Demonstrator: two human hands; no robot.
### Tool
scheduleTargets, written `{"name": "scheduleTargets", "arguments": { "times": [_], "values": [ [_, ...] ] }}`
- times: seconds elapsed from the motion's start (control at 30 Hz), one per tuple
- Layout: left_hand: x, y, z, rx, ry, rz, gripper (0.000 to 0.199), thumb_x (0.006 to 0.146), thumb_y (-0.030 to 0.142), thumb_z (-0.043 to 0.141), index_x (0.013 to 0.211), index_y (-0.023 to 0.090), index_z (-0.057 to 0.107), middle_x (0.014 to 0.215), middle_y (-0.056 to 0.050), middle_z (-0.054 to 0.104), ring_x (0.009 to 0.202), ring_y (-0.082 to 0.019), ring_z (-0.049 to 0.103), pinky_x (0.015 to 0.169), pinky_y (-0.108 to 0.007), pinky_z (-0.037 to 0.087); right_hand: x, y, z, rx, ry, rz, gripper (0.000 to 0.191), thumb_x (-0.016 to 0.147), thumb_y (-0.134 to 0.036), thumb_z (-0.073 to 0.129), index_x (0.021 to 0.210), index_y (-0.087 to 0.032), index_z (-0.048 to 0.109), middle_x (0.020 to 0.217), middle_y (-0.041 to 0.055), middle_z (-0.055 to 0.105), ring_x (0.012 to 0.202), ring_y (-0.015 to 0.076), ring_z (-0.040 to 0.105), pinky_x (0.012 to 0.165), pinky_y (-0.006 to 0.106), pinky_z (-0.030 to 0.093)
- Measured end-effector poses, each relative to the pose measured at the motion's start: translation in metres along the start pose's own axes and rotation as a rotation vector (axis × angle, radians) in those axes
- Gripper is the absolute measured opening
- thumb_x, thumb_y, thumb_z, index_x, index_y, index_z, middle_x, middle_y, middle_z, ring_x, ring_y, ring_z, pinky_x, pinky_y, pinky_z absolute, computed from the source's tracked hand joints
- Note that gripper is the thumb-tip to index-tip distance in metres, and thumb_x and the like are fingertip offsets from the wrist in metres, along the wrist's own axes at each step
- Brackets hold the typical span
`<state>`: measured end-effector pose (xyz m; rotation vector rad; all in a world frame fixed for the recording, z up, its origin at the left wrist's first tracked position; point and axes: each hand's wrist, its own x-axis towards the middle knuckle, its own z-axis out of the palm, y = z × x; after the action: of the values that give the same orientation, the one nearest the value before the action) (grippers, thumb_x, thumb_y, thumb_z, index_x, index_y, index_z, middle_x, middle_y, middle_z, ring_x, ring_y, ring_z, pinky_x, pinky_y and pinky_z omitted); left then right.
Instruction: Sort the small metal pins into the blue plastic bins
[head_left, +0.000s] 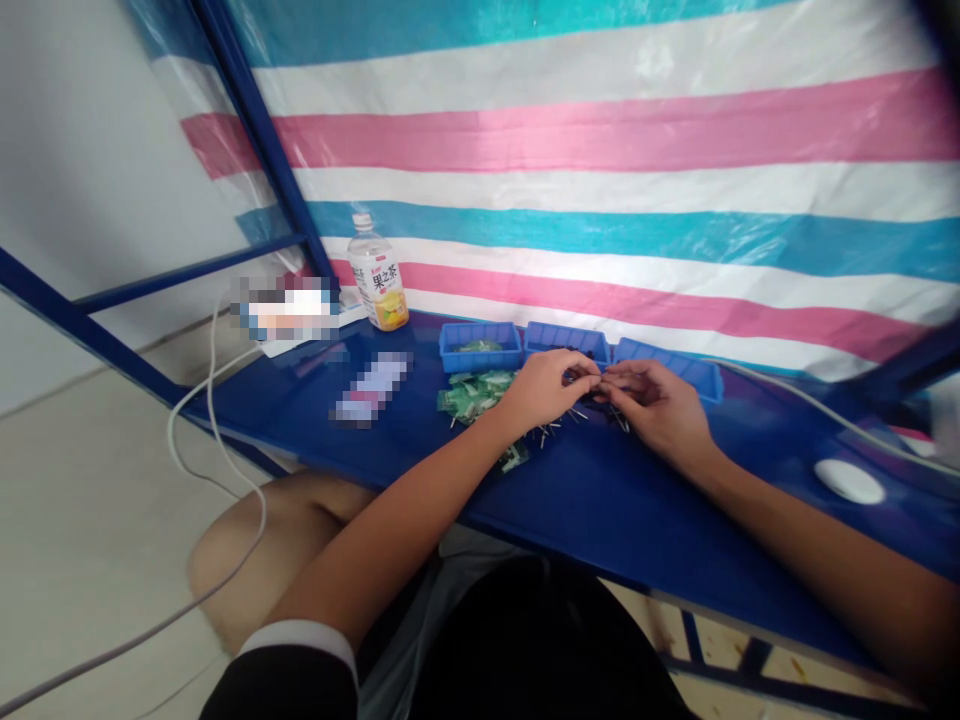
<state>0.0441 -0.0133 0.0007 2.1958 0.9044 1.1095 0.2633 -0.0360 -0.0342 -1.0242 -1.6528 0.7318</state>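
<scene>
My left hand (551, 390) and my right hand (660, 410) meet over the blue table, fingertips pinched together. Something small and dark seems to be between them, too small and covered to name. Below the fingers lie several dark pieces with thin metal legs (619, 420). A heap of green circuit boards (476, 393) sits left of my left hand, partly behind its wrist. Just beyond the hands stand a left blue bin (480, 362) with green pieces inside, a middle blue bin (568, 335) with dark pieces, and a right blue bin (701, 380), partly hidden by my right hand.
A drink bottle (379, 275) stands at the back left. Nearer lies a blurred flat item (373, 390). A white oval object (850, 481) lies on the right, near a pale cable (817, 403). Blue frame posts (259, 120) and a striped plastic sheet (600, 190) bound the table (600, 510).
</scene>
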Motion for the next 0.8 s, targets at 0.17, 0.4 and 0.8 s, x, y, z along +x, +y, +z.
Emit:
{"name": "scheduleTargets", "arguments": {
  "times": [0.17, 0.4, 0.8],
  "values": [
    [-0.002, 0.004, 0.001, 0.015, 0.047, 0.021, 0.009, 0.090, 0.016, 0.068, 0.095, 0.017, 0.076, 0.094, -0.004, 0.078, 0.087, -0.017, 0.073, 0.084, -0.030, 0.059, -0.001, -0.008, 0.002, -0.132, -0.023, -0.020, 0.031, 0.092, -0.048, 0.079, 0.114, -0.027, 0.071, 0.107, 0.0088, 0.081, 0.089, 0.0275, 0.081, 0.080, 0.044, 0.069],
    [-0.002, 0.006, 0.000, 0.020, 0.049, 0.033, 0.012, 0.081, 0.013, 0.070, 0.091, 0.017, 0.074, 0.090, -0.003, 0.076, 0.083, -0.016, 0.070, 0.081, -0.030, 0.058, -0.001, -0.014, 0.000, -0.351, -0.047, -0.095, 0.027, 0.094, -0.039, 0.074, 0.118, -0.028, 0.071, 0.106, 0.0071, 0.079, 0.082, 0.0248, 0.076, 0.060, 0.035, 0.060],
    [-0.003, 0.011, 0.001, -0.067, 0.003, -0.018, 0.023, 0.094, 0.022, 0.070, 0.117, 0.019, 0.072, 0.104, -0.007, 0.081, 0.092, -0.019, 0.076, 0.086, -0.032, 0.061, 0.000, -0.016, 0.002, -0.236, -0.073, -0.137, 0.046, 0.091, -0.026, 0.071, 0.135, -0.027, 0.058, 0.098, 0.0041, 0.074, 0.085, 0.0239, 0.074, 0.081, 0.039, 0.063]
  ]
}}
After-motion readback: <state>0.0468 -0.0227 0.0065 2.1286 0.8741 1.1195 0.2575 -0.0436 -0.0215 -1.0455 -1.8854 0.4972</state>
